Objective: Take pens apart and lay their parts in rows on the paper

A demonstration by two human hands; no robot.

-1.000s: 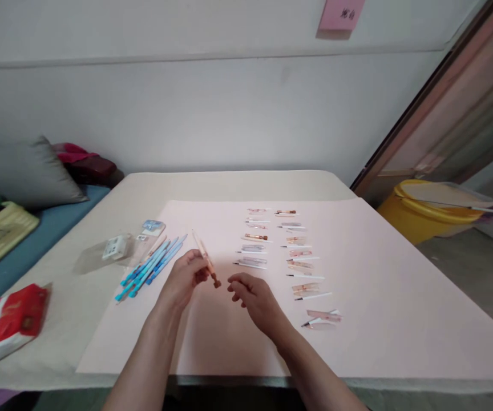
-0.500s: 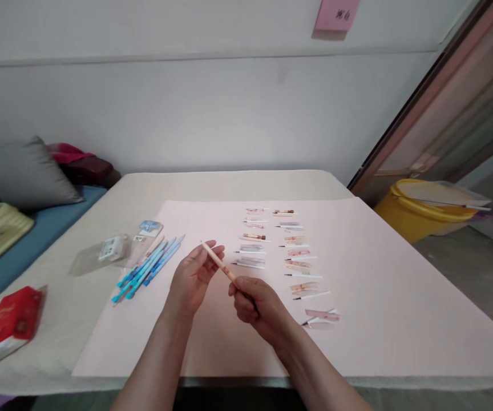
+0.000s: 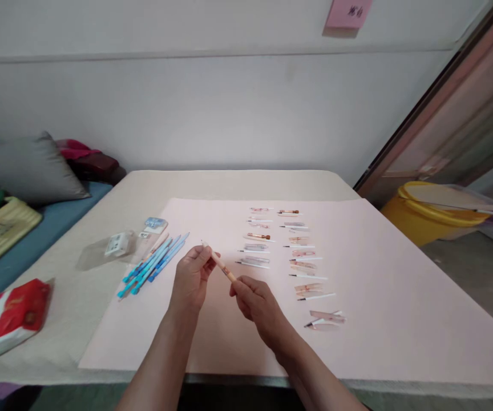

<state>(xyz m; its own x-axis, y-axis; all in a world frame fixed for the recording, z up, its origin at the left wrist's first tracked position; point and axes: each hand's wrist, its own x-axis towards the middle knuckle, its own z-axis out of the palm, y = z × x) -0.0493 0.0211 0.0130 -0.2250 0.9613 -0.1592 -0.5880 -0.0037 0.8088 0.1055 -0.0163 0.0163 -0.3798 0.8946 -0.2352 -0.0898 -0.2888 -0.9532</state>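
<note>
A slim peach-coloured pen [image 3: 222, 266] slants between my two hands above the pink sheet. My left hand [image 3: 193, 274] pinches it near its pointed upper end. The lower end lies in the closed fingers of my right hand [image 3: 253, 299], which hide that part. Left of my left hand, several blue pens [image 3: 154, 265] lie in a loose bundle with a peach one among them. To the right, two columns of pen parts are laid out: clear barrel pieces [image 3: 253, 260] and thin white refills [image 3: 308, 277] with dark tips.
A pale pink sheet [image 3: 383, 319] covers much of the cloth-topped table. At its left are a clear plastic bag with a white block [image 3: 118, 244], an eraser-like blue-and-white piece [image 3: 156, 224] and a red tissue pack [image 3: 13, 317]. A yellow bin [image 3: 426, 220] stands beyond the right edge.
My left fingers have closed from a looser hold into a pinch near the pen's pointed end. The whole view has shifted slightly, and the laid-out parts look unmoved.
</note>
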